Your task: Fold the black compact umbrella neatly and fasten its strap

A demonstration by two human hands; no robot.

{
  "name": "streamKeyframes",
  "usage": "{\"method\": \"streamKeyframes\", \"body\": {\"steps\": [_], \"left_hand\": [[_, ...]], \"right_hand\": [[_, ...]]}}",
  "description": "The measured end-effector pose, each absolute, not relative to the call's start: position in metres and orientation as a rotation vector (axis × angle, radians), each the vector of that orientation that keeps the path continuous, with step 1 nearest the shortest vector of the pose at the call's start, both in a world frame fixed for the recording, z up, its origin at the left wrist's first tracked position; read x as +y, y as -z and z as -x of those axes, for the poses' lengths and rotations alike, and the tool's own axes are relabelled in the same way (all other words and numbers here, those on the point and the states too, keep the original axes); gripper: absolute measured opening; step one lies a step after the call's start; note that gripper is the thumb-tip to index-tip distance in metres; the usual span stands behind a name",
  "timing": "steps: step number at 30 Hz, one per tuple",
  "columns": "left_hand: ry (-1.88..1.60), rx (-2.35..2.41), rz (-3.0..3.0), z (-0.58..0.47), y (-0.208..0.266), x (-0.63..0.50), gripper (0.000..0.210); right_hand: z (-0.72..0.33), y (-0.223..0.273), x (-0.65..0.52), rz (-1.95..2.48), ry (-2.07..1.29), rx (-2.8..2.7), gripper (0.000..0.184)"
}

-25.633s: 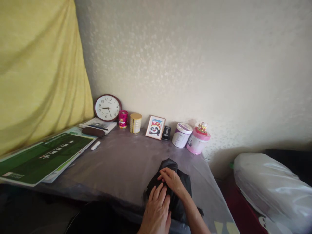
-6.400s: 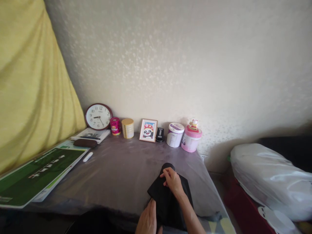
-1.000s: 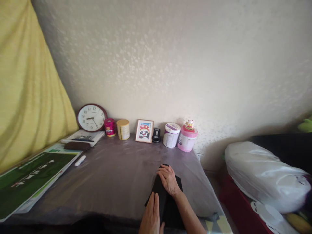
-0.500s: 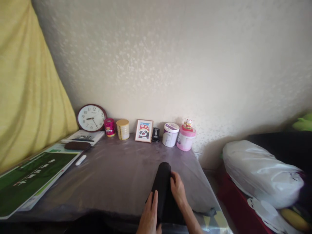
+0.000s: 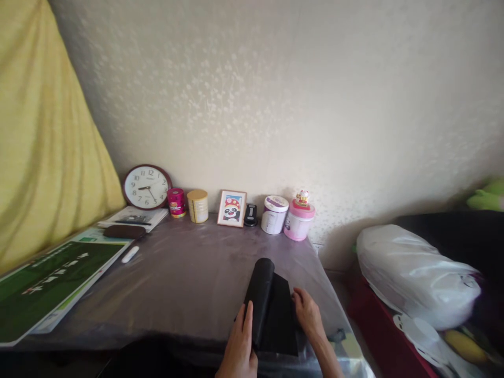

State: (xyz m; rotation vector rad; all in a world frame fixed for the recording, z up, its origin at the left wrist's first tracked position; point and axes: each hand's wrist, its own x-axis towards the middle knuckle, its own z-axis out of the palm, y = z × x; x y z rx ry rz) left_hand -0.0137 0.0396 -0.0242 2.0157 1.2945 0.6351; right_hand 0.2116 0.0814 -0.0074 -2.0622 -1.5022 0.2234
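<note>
A black rolled sheet lies near the front right of the table, with a flat flap spread out on its right side. My left hand is closed round the near end of the roll, its fingers along the left side and the thumb low down. At the flap's right edge, my right hand is closed with its fingertips pinching the sheet. Whether the material is paper, plastic or a mat, I cannot tell.
Along the wall stand a clock, a pink can, a yellow-lidded can, a panda picture frame and two tubs. A green board, a brown case and a white marker lie left. A white bag sits right.
My right hand has moved right, away from the roll, drawing the flap open beside it. The left hand stays on the roll, and the view has shifted slightly.
</note>
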Motion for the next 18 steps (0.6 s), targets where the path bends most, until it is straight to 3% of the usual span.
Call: {"method": "streamKeyframes", "body": {"steps": [7, 18], "left_hand": [[-0.666, 1.3, -1.977, 0.012, 0.018, 0.039, 0.092], [-0.682, 1.319, -1.922, 0.012, 0.014, 0.038, 0.092]], "right_hand": [[-0.208, -0.001, 0.08, 1.98, -0.48, -1.36, 0.038], [-0.185, 0.003, 0.08, 1.907, -0.422, -1.313, 0.039]]}}
